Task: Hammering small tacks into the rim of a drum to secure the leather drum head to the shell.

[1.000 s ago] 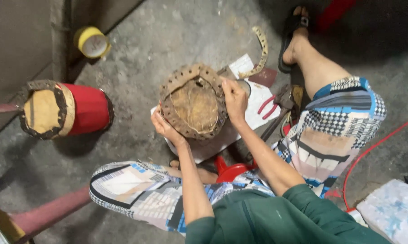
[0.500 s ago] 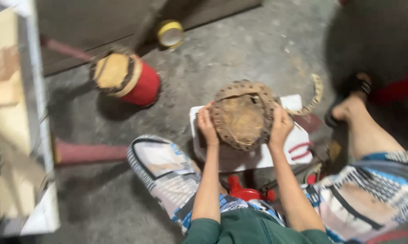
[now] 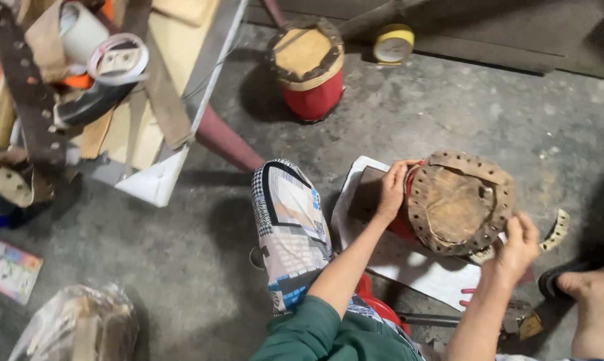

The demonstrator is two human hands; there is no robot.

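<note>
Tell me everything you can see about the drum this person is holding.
The drum is small, with a red body mostly hidden under a tan hide head. A brown leather band punched with a ring of holes circles the head. It is tilted, head facing the camera, over a white board on the concrete floor. The left hand grips its left edge; the right hand pinches the lower right rim.

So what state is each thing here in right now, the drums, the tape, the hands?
Left hand: gripping the drum's left edge.
Right hand: pinching the drum's lower right rim.
Held drum: tilted, hide with punched holes draped over it.
Red drum: upright on the floor, hide on top.
Yellow tape roll: lying on the floor.
</note>
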